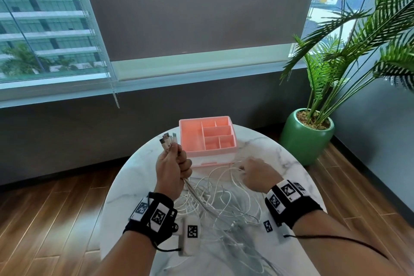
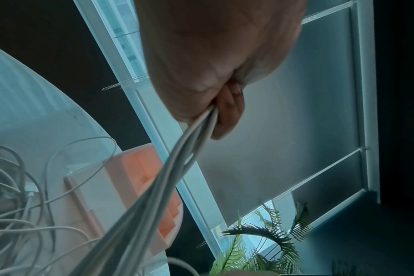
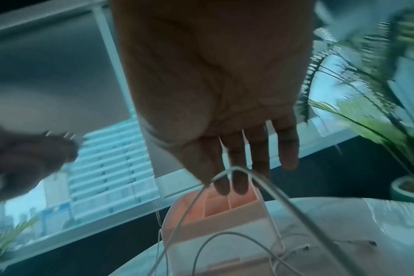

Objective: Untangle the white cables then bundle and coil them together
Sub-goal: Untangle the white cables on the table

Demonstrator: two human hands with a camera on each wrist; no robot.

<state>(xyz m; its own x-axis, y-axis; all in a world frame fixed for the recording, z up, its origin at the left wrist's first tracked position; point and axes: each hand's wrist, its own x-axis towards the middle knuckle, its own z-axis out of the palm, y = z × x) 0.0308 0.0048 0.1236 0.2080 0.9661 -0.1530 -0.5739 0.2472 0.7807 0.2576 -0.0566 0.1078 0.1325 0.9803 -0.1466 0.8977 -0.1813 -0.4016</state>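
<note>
Clearly, the white cables [image 1: 215, 197] are gathered at one end only: their plug ends [image 1: 168, 139] stand up out of the left hand [image 1: 171, 168], which is clamped in a fist round the bunch, raised above the surface [image 1: 268, 148]. From that fist the strands run down and toward the person as a fairly straight sheaf, then spread into loose overlapping loops on the marble. The right hand [image 1: 255, 173] is held lower and to the right, over the far side of the tangle, with fingers [image 3: 221, 184] extended and a single loop hooked over their tips; no closed grip is seen there. The loose lengths thus lie below and between both hands, nearer the right one, which is judged better placed to draw strands free while the left anchors. A pink organiser [image 1: 208, 138] stands just beyond the hands. The free ends are hard to trace; crossings inside the heap cannot be made out, the nearest loops are cut off by the wrist units, and the right wrist view is blurred.
</note>
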